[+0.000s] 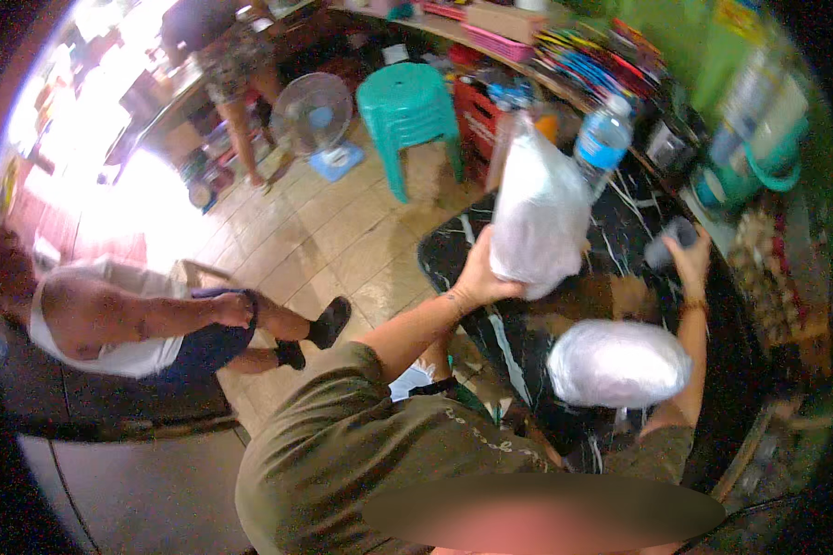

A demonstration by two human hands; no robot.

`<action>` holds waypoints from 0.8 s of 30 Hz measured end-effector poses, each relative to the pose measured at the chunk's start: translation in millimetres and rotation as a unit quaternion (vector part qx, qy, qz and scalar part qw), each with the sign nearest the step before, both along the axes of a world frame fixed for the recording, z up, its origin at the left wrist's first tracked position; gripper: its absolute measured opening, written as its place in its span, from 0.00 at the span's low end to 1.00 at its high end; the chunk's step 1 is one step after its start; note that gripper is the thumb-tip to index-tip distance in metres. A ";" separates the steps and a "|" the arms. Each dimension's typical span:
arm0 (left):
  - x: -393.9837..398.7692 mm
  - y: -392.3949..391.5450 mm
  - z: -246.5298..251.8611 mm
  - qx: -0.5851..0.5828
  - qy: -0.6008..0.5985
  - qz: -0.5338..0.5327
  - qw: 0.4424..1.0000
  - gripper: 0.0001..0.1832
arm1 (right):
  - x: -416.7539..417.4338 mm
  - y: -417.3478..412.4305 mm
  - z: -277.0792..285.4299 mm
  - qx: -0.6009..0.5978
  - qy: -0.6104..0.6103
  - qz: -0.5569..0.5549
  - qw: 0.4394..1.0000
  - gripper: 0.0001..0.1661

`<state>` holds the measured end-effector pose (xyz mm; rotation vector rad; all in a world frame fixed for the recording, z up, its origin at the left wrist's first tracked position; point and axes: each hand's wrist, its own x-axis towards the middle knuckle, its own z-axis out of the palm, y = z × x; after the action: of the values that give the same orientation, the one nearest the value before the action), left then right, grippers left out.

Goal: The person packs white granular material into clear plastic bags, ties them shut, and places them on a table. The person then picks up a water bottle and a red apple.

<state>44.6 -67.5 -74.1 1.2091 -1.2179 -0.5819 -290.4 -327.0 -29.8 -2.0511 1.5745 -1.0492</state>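
My left hand (489,277) grips the lower side of a filled, whitish plastic bag (541,215), held upright over the black marble-patterned table (507,347). Its contents do not show clearly. Near the table's far right side, my right hand (691,253) has its fingers around a small grey cylindrical object (670,243), blurred, perhaps a roll or a cup. A second rounded bundle wrapped in clear plastic (621,364) lies on the table close to my body, beside my right forearm. Behind the upright bag stands a water bottle with a blue label (604,139).
Stacked green plastic stools (409,104) and an electric fan (312,114) stand beyond the table. A seated person (132,312) is at the left; another person (232,76) stands farther off. A red crate (475,125) sits beneath a cluttered shelf (555,76). Green containers (750,170) are at the right.
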 end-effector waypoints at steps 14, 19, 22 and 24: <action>14.6 -4.4 6.2 -0.060 0.027 -0.054 0.996 0.50 | -160.0 -34.9 -24.2 -0.093 0.179 -0.256 0.945 0.52; 17.5 -18.7 -5.6 0.000 0.030 -0.079 0.996 0.43 | -116.1 38.6 74.3 -0.090 0.151 -0.012 0.984 0.38; 22.4 3.2 -7.4 0.019 -0.130 0.056 0.990 0.56 | -63.9 153.2 126.6 0.080 0.170 0.130 0.974 0.54; 18.8 18.8 1.4 -0.051 -0.176 0.117 0.976 0.60 | -38.8 231.3 142.4 0.126 0.147 0.232 0.953 0.68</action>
<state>63.4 -48.8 -72.7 1.3812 -1.3554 -0.1287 -329.3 -95.8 112.5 -2.3036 1.1736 -0.3689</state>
